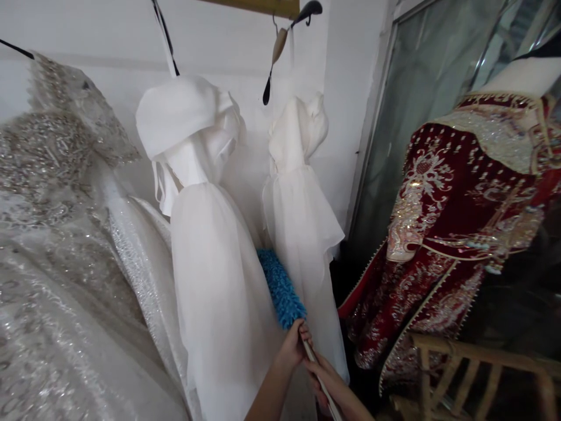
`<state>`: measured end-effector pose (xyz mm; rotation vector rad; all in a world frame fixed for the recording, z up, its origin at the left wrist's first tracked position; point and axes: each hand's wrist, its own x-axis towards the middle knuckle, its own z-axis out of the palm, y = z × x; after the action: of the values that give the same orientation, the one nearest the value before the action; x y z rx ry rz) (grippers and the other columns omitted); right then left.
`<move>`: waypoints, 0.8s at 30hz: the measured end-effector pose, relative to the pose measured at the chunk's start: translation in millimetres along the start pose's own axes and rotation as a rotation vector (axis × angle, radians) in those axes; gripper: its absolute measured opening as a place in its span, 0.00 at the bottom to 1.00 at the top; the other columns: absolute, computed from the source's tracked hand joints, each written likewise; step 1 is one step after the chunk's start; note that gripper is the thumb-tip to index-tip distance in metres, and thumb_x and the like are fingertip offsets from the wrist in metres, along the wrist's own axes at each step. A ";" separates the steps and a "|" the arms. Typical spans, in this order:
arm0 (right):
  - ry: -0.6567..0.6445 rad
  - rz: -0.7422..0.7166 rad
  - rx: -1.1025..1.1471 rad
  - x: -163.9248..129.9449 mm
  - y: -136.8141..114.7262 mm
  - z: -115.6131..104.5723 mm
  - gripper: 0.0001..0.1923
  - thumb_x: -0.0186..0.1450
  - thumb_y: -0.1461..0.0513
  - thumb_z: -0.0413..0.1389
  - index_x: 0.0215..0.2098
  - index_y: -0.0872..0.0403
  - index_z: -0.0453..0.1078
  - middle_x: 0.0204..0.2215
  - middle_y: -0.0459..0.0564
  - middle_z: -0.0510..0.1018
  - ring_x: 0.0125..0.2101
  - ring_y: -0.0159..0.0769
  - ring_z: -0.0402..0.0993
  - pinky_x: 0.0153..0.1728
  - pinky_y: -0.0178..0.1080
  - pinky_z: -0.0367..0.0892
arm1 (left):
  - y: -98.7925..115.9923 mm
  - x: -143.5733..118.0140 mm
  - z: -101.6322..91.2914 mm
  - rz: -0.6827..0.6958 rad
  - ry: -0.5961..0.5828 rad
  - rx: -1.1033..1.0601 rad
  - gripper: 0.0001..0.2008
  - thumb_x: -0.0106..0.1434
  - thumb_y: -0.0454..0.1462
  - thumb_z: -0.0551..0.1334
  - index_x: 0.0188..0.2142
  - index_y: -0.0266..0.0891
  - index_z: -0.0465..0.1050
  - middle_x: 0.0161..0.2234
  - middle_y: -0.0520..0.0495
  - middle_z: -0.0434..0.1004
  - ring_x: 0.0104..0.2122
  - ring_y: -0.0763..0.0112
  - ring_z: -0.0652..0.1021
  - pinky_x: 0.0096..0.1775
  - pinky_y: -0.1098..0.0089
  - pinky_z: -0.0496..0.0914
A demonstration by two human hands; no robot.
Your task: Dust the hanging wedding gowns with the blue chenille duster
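A duster with a fluffy blue head (283, 289) and a pale stick handle is held in both hands. My left hand (294, 342) is wrapped round the handle just below the blue head. Lower down, my right hand (319, 374) grips the same handle. The duster's head points up and away, between a white dress (214, 263) on the left and a smaller cream dress (300, 222) on the right. It appears to touch or lie close against the cream dress's skirt; exact contact cannot be made out.
A silvery beaded gown (48, 245) fills the left side. At right hangs a dark red embroidered outfit (456, 199) before a glass panel (394, 117). A wooden chair (473, 356) stands at the lower right. Black and wooden hangers (279, 47) hang near the white wall (96, 35).
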<state>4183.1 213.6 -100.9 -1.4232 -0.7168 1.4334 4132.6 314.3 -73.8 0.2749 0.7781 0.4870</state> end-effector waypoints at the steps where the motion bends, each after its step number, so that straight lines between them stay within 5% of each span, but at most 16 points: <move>1: 0.001 0.000 0.000 -1.8 -7.1 0.9 0.47 0.48 0.40 0.57 0.59 0.56 0.62 0.09 0.31 0.61 0.07 0.29 0.55 0.10 0.30 0.51 | 5.0 -5.6 6.0 0.012 -0.027 0.014 0.24 0.63 0.37 0.64 0.19 0.43 0.50 0.14 0.62 0.47 0.14 0.80 0.55 0.25 0.76 0.59; 5: -0.067 -0.060 -0.002 -8.0 -45.4 3.9 0.49 0.48 0.38 0.56 0.59 0.59 0.59 0.08 0.29 0.60 0.06 0.28 0.53 0.08 0.31 0.50 | 32.8 -32.5 39.3 0.065 -0.149 0.124 0.24 0.63 0.40 0.64 0.18 0.43 0.51 0.14 0.62 0.45 0.15 0.80 0.54 0.25 0.76 0.60; 14: -0.029 -0.246 0.000 -19.3 -128.7 7.8 0.28 0.54 0.44 0.60 0.44 0.51 0.63 0.10 0.29 0.61 0.07 0.26 0.54 0.09 0.30 0.50 | 87.8 -70.5 107.9 0.205 -0.360 0.224 0.25 0.60 0.42 0.67 0.18 0.43 0.52 0.15 0.62 0.45 0.16 0.80 0.51 0.24 0.76 0.59; 18: -0.010 -0.257 0.017 -16.5 -135.7 6.3 0.26 0.52 0.42 0.59 0.38 0.49 0.61 0.10 0.28 0.60 0.06 0.25 0.53 0.08 0.30 0.48 | 89.4 -63.2 113.4 0.189 -0.363 0.222 0.24 0.61 0.41 0.66 0.18 0.43 0.52 0.15 0.62 0.45 0.16 0.80 0.52 0.24 0.77 0.59; 24: -0.045 -0.219 -0.015 -7.2 -109.1 -4.8 0.26 0.53 0.41 0.58 0.38 0.50 0.63 0.10 0.30 0.61 0.07 0.27 0.56 0.10 0.31 0.50 | 69.9 -38.1 95.0 0.117 -0.316 0.208 0.24 0.61 0.41 0.67 0.18 0.43 0.52 0.15 0.63 0.44 0.15 0.80 0.52 0.24 0.77 0.60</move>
<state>4210.7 246.3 -0.2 -1.2839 -0.8853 1.2951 4156.3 348.9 42.9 0.5788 0.5053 0.4589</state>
